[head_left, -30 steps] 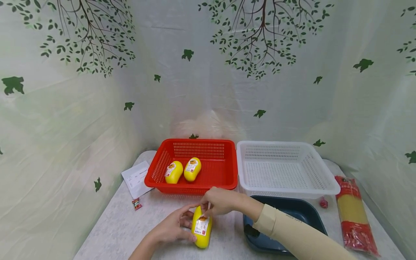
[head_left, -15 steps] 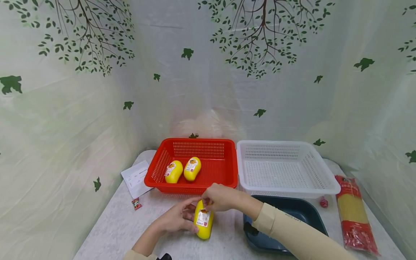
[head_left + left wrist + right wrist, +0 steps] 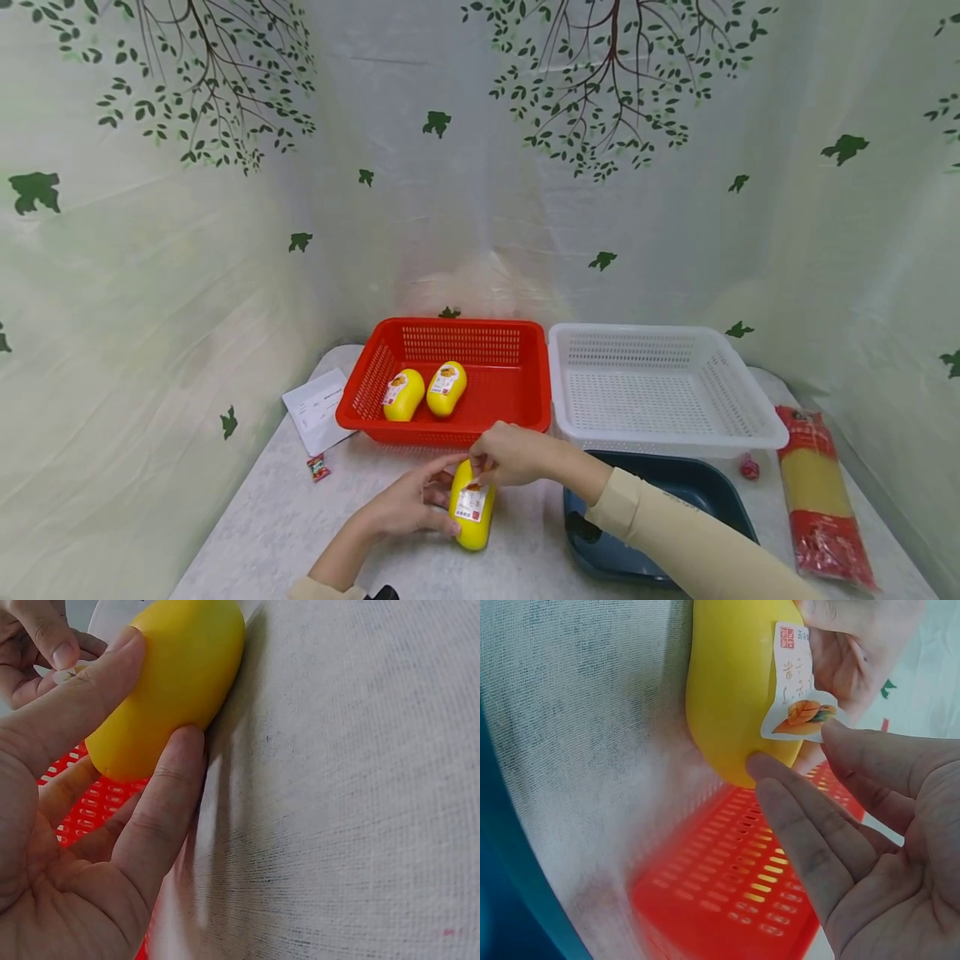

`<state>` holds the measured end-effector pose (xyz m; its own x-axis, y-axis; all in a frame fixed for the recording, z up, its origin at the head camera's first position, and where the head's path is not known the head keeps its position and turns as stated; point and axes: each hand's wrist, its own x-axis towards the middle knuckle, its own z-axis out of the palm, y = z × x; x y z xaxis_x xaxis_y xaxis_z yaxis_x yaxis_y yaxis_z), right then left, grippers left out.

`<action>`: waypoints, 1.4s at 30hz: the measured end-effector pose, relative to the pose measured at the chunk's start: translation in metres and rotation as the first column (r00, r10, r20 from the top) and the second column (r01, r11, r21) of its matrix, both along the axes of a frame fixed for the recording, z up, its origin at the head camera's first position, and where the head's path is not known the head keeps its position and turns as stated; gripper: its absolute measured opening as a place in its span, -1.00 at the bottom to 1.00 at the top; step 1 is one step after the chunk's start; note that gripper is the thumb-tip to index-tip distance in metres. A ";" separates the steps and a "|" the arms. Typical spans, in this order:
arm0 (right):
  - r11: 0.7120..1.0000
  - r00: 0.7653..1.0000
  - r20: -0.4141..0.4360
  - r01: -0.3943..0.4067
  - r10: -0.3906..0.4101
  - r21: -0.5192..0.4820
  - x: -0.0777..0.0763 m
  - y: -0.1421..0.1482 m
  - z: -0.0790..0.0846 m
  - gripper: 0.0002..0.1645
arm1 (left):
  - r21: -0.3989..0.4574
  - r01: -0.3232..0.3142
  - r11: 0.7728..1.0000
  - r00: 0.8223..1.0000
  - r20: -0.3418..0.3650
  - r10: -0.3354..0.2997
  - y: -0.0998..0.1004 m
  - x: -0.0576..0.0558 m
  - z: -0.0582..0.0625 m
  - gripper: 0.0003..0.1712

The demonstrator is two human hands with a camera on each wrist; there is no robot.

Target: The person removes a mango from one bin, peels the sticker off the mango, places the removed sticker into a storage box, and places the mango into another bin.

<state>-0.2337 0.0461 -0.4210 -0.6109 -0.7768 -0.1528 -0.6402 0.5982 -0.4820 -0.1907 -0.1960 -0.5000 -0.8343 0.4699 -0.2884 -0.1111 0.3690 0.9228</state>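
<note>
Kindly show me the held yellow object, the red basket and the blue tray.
Held yellow object [image 3: 733, 694]: right wrist view, bare side.
Red basket [image 3: 492, 393]: head view, bare floor.
Blue tray [image 3: 692, 483]: head view, inner surface.

Blocked just beyond grip by red basket [image 3: 427, 432], farther R by white basket [image 3: 675, 443]; hemmed R by R hand [image 3: 513, 454] w/ sleeve [image 3: 675, 533] slanting over dark-blue tray [image 3: 708, 492]. Passable on grip's near side, btwn yellow pack [image 3: 472, 512] and tray; barred L by L hand [image 3: 412, 502].

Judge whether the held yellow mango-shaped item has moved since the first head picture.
Yes: the yellow mango-shaped item moved forward, closer to the red basket.
</note>
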 end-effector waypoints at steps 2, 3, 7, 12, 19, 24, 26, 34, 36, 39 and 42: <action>1.000 1.000 0.013 -0.003 0.003 -0.011 0.000 0.001 0.000 -0.90 | -0.002 0.000 1.000 1.000 0.003 0.000 0.000 0.000 0.000 0.08; 1.000 1.000 0.018 -0.006 0.006 -0.016 -0.001 0.002 -0.001 -0.89 | -0.003 -0.001 1.000 1.000 0.005 0.001 0.000 0.000 0.000 0.08; 0.999 0.998 0.054 -0.011 0.013 -0.037 -0.003 0.005 -0.001 -0.86 | 0.000 -0.009 1.000 1.000 0.013 0.009 -0.001 0.000 -0.001 0.08; 0.999 0.995 0.093 -0.020 0.025 -0.047 -0.004 0.007 -0.002 -0.85 | 0.002 -0.014 1.000 1.000 0.020 0.014 -0.001 0.000 -0.001 0.09; 0.998 0.992 0.127 -0.014 0.021 -0.057 -0.005 0.009 -0.001 -0.85 | 0.004 -0.009 1.000 1.000 0.027 0.009 -0.001 -0.001 -0.001 0.08; 0.998 0.986 0.165 -0.013 0.022 -0.061 -0.007 0.010 0.000 -0.84 | 0.008 -0.005 1.000 0.999 0.035 0.005 -0.002 -0.001 -0.002 0.09; 0.998 0.984 0.175 -0.017 0.028 -0.065 -0.007 0.010 0.000 -0.84 | 0.010 0.000 1.000 0.999 0.032 0.000 -0.003 0.000 -0.002 0.09; 0.997 0.980 0.195 -0.025 0.038 -0.068 -0.009 0.012 -0.002 -0.86 | 0.015 0.004 1.000 0.999 0.031 -0.005 -0.003 -0.001 -0.002 0.09; 0.997 0.979 0.202 -0.027 0.041 -0.069 -0.010 0.013 -0.002 -0.86 | 0.016 0.004 1.000 1.000 0.031 -0.005 -0.003 -0.001 -0.002 0.08; 0.997 0.976 0.213 -0.032 0.047 -0.073 -0.010 0.013 -0.002 -0.86 | 0.023 0.008 1.000 0.999 0.031 -0.008 -0.003 -0.002 -0.003 0.08; 0.996 0.974 0.220 -0.040 0.056 -0.075 -0.011 0.014 -0.003 -0.86 | 0.030 0.015 0.999 0.999 0.029 -0.016 -0.003 -0.002 -0.004 0.08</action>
<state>-0.2449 0.0598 -0.4235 -0.5298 -0.8178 -0.2248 -0.5399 0.5296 -0.6542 -0.1925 -0.1992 -0.5035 -0.8181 0.4917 -0.2981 -0.1327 0.3431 0.9299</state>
